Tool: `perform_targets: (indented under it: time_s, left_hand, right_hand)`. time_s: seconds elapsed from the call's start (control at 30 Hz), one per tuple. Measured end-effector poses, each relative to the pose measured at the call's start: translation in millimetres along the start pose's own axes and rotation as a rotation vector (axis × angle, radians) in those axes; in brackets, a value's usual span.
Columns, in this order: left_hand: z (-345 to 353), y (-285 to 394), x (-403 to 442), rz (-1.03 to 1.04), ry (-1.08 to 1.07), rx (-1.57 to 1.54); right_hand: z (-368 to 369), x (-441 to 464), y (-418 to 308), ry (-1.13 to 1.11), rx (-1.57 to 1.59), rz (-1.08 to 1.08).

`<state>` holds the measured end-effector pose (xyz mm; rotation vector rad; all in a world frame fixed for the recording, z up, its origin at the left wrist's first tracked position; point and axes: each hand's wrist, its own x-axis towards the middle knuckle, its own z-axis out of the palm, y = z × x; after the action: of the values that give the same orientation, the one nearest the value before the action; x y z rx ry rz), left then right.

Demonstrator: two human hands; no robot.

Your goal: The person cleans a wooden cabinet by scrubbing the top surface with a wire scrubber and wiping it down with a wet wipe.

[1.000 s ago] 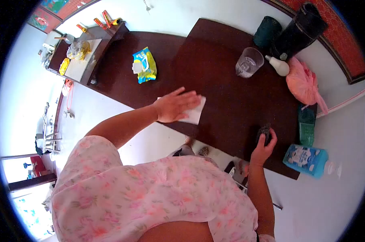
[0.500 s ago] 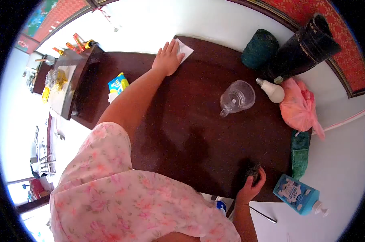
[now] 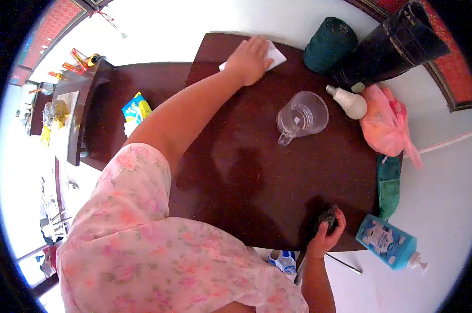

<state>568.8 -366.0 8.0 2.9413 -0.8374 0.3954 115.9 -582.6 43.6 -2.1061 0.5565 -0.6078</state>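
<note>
My left hand (image 3: 250, 60) lies flat on a white wipe (image 3: 276, 56) at the far edge of the dark brown table (image 3: 220, 172). Its fingers are stretched out and the wipe shows on both sides of them. Near the table's front right edge, my right hand (image 3: 327, 237) is closed around a dark, wiry steel wool scrubber (image 3: 325, 220). Between the hands stands a clear glass mug (image 3: 303, 115), its handle towards me. A blue and yellow packet (image 3: 136, 110) lies left of my left arm.
Along the right side are a green thread cone (image 3: 330, 46), a black boot-like object (image 3: 395, 47), a light bulb (image 3: 348, 103), a pink plastic bag (image 3: 384, 122), green cloth (image 3: 389, 185) and a blue pump bottle (image 3: 387, 242). A raised shelf (image 3: 79, 115) stands left.
My left hand has slid to the right along the far edge with the wipe under it. The right hand stays at about the same place with the scrubber. The view has shifted slightly.
</note>
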Motion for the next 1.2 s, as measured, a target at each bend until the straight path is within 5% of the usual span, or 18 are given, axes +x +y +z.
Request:
perform_targets:
  time_s: [0.07, 0.23, 0.3, 0.6, 0.87, 1.2]
  left_hand:
    - [3.5, 18.1, -0.5, 0.170, 0.036, -0.046]
    - [6.2, 45.0, 9.9, 0.218, 0.016, -0.001]
    - [-1.6, 40.6, -4.6, 0.440, -0.030, -0.021]
    - [-92.7, 28.1, -185.2, 0.430, -0.259, -0.093]
    - [-153.4, 167.2, -340.3, 0.437, -0.436, -0.148]
    - [-92.3, 252.1, -207.8, 0.409, -0.208, -0.102]
  right_hand:
    - [0.1, -1.9, -0.7, -0.003, -0.024, 0.006]
    - [1.4, -2.1, -0.2, -0.006, -0.017, -0.003]
    - [1.3, -3.0, 3.3, -0.008, -0.021, 0.013]
    - [-6.0, -3.4, 13.6, 0.000, 0.221, -0.037]
    - [-62.2, -22.0, 4.1, -0.117, 0.540, 0.022]
    - [-208.6, -107.7, 82.0, -0.065, 0.464, 0.037]
